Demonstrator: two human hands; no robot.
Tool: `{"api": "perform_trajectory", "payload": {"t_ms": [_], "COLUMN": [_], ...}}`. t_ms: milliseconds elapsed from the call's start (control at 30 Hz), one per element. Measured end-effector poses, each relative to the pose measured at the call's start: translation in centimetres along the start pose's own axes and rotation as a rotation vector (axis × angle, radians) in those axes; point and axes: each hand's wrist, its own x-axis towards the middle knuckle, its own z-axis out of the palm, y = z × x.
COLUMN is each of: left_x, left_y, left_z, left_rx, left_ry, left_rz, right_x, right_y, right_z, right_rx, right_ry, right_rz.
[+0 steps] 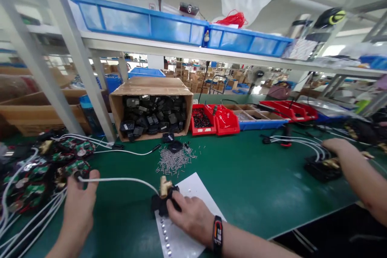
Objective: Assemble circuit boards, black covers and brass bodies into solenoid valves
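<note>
My right hand (193,214) is closed on a black housing with a brass fitting (165,187) standing up from it. The housing rests over the top left part of a white sheet (193,193), which has a row of small shiny round pieces along its left edge. From the housing a white cable (121,179) runs left to my left hand (79,203). The thumb and fingers of that hand pinch the cable's dark end, partly hidden by the fingers. Just beyond it lie several open units with green circuit boards (38,191).
A pile of small screws (173,160) lies ahead, before a cardboard box (151,85) of black housings. Red bins (226,123) and a blue divided tray (261,124) line the back. At right, a co-worker's hand (338,147) touches another unit. A shelf (169,48) crosses overhead.
</note>
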Motion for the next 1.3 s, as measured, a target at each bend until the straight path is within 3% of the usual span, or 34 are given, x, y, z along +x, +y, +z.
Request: {"api": "perform_trajectory", "payload": {"t_ms": [67,167,267,333,433,500,667,800,900,1000,1167,1300], "left_x": [-0.7,-2.0,-2.7,-2.6,-2.1,-1.9,-1.8,-1.6,-1.6,-2.8,-6.4,-7.8], "left_y": [-1.0,-2.1,-2.4,-2.3,-1.9,-1.5,-1.6,-2.9,-3.6,-3.4,-1.6,-1.7], "left_z": [1.5,3.2,5.4,7.2,9.8,11.1,12.2,12.1,11.4,9.1,4.1,2.3], "left_rx": [-0.105,-0.107,-0.004,0.096,0.270,0.376,0.514,0.467,0.286,0.052,-0.245,-0.512], "left_ry": [-0.114,-0.339,-0.538,-0.616,-0.672,-0.689,-0.735,-0.721,-0.699,-0.709,-0.724,-0.643], "left_rz": [-0.088,-0.071,0.050,0.146,0.272,0.331,0.419,0.483,0.349,0.127,-0.370,-0.634], "right_x": [-1.2,-2.7,-2.4,-1.1,1.4,2.8,4.6,4.6,4.1,2.9,0.6,0.7], "right_y": [-0.5,0.0,3.6,7.3,12.0,13.5,13.3,13.0,12.5,10.4,6.2,4.7], "right_z": [-0.3,-0.8,-0.7,-0.1,0.7,1.1,2.6,2.2,0.9,-0.3,-0.9,-0.3], "right_rx": [0.007,0.192,0.434,0.443,0.375,0.336,0.282,0.345,0.482,0.715,1.182,1.311], "right_ry": [-0.026,-0.059,0.044,0.105,0.043,-0.025,-0.095,-0.045,0.060,0.129,-0.043,-0.080], "right_rz": [-0.004,0.087,0.452,0.713,0.890,0.952,1.020,1.035,1.009,0.964,0.942,0.956]}}
